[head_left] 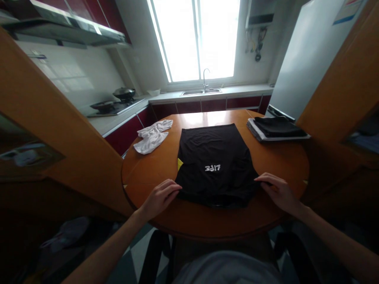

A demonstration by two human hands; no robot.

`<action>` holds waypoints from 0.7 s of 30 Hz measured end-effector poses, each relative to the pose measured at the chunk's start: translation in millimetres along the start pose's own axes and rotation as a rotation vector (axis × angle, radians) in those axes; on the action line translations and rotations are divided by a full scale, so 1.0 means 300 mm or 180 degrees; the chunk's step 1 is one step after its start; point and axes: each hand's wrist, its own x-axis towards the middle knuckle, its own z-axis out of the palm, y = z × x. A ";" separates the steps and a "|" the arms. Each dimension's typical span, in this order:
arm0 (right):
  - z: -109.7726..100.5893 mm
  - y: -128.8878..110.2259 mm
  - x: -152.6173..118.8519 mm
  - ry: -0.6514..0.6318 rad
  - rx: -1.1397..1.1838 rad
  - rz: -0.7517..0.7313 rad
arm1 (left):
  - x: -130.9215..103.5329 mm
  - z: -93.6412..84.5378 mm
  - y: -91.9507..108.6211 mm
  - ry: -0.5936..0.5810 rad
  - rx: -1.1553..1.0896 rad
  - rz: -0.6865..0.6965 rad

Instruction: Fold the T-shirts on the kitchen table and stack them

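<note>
A black garment [214, 148] lies spread out on the round wooden table [207, 228], with white lettering near its middle and a small yellow patch [180, 163] at its left edge. My left hand [161, 197] pinches the garment's near left corner between thumb and fingers. At the near right corner, my right hand [276, 191] is closed in a pinch on the black cloth. The garment's near edge sags in a curve between the two hands.
A crumpled white cloth [151, 138] lies at the table's back left. Folded garments, black over white [276, 128], are stacked at the back right. Beyond the table are a sink [201, 92] and a stove with a pan [124, 93]. Chair armrests flank my lap.
</note>
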 end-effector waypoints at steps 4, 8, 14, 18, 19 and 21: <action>0.005 0.016 0.106 0.0313 0.0025 0.0407 | 0.101 -0.018 -0.068 0.0119 -0.0166 -0.0381; 0.003 0.072 0.275 0.0568 0.0017 0.0659 | 0.231 -0.037 -0.165 0.0269 -0.0196 -0.0678; 0.038 0.242 0.578 0.0600 0.0295 0.0980 | 0.432 -0.024 -0.382 0.0634 -0.0179 -0.1192; 0.079 0.358 0.703 0.0504 0.0383 0.1476 | 0.520 0.031 -0.527 0.0712 -0.0084 -0.1474; 0.089 0.381 0.717 0.0445 0.0395 0.1587 | 0.530 0.050 -0.555 0.0670 -0.0069 -0.1514; 0.106 0.420 0.728 0.0271 0.0354 0.1686 | 0.536 0.086 -0.597 0.0540 -0.0035 -0.1557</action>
